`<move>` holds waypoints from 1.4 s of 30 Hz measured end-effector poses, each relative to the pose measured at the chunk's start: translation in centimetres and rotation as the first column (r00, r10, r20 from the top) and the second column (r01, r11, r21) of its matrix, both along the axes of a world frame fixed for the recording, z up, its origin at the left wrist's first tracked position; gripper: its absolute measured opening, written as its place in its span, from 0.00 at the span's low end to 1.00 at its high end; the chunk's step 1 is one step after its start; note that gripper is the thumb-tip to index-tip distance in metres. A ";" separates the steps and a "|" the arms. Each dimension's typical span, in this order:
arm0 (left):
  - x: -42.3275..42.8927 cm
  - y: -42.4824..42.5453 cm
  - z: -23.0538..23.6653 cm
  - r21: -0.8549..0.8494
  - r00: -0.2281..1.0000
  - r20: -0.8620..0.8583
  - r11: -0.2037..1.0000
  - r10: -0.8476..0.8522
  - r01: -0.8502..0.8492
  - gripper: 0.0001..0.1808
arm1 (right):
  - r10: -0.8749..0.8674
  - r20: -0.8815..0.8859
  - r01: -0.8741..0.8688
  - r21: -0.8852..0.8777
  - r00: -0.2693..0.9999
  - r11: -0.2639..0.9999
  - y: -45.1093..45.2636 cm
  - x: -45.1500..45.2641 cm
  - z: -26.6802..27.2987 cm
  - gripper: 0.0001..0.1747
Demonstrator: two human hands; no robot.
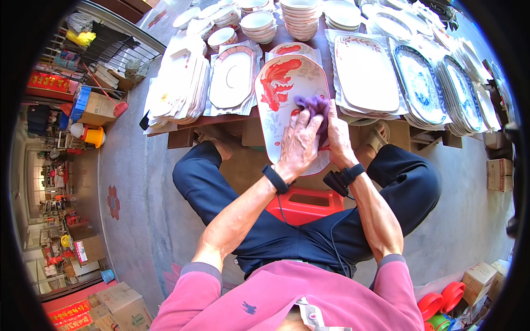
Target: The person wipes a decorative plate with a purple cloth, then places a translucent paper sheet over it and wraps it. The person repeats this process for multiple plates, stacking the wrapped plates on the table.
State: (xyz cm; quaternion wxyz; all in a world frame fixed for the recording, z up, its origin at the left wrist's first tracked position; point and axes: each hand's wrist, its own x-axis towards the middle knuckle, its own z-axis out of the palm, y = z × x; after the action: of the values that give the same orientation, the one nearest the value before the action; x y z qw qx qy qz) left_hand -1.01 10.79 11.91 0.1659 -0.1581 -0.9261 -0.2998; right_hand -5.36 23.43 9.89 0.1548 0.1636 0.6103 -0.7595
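A white rectangular platter with rounded corners, a red goldfish print and a red rim is tilted at the table's front edge, reaching down over my lap. My left hand lies on its face, fingers bent against a bunched purple cloth. Along the platter's right edge, my right hand grips the rim, its thumb up beside the cloth. The cloth and both hands cover the platter's lower right part. Behind it lies another platter with a similar red print, partly hidden.
Paper-lined platter stacks stand left and right, with blue-patterned platters farther right. Bowl stacks rise behind. A red plastic stool shows between my legs. Cartons and red plastic containers sit on the floor.
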 end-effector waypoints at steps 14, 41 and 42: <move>7.4 -1.3 -2.1 0.029 0.975 0.152 0.987 -0.161 0.158 0.38 | 0.002 0.004 -0.001 -0.230 1.000 0.973 -0.2 -0.1 0.5 0.44; 7.4 -14.3 -0.3 0.516 0.653 0.750 0.711 -0.104 -0.478 0.23 | -0.031 0.027 0.031 -0.022 0.999 0.999 0.0 0.8 -0.3 0.40; 8.1 -14.0 -0.6 0.522 0.596 0.785 0.696 -0.167 -0.493 0.24 | -0.019 0.036 0.022 -0.074 0.999 0.997 -0.4 0.9 -0.6 0.39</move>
State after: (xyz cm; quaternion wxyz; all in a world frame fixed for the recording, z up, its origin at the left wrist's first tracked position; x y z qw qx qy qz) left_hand 7.05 -3.20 11.35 -0.1817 0.1588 -0.7259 -0.6441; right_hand -4.44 23.02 9.31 0.1635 0.1772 0.5772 -0.7802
